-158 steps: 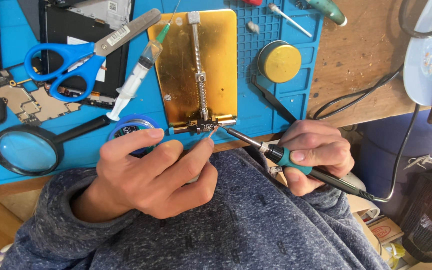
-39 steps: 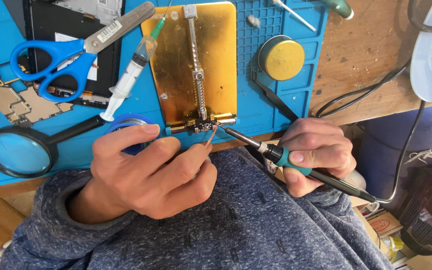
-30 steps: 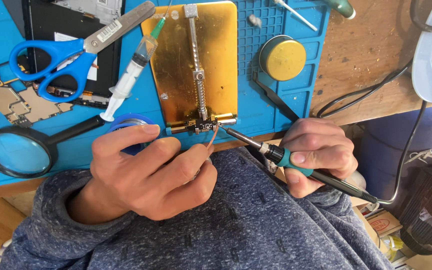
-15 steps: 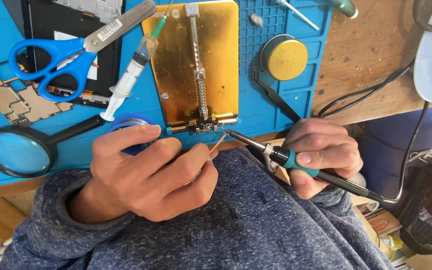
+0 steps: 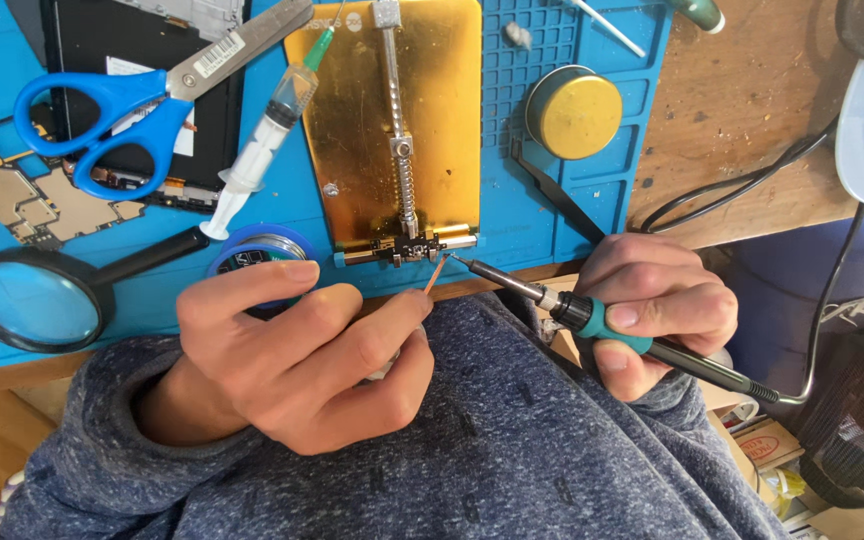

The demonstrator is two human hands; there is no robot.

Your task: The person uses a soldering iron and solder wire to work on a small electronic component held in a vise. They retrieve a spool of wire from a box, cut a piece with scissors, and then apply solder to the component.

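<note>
My left hand (image 5: 297, 355) pinches a thin copper-coloured wire (image 5: 433, 275) whose end points at a small circuit part (image 5: 412, 249) clamped at the near edge of a gold-coloured holder plate (image 5: 352, 130). My right hand (image 5: 657, 310) grips a soldering iron (image 5: 592, 317) with a teal collar and black handle. Its metal tip (image 5: 467, 265) sits just right of the wire end, slightly off the clamped part. A solder spool (image 5: 252, 247) lies partly hidden behind my left fingers.
On the blue work mat (image 5: 532, 200) lie blue-handled scissors (image 5: 112, 110), a syringe (image 5: 272, 120), a magnifying glass (image 5: 32, 300), a round brass tin (image 5: 574, 112), black tweezers (image 5: 552, 190) and a bare circuit board (image 5: 22, 190). A black cable (image 5: 742, 185) crosses the wooden bench.
The soldering iron tip has drawn back a little to the right from the clamped part. My left hand and the wire have barely moved.
</note>
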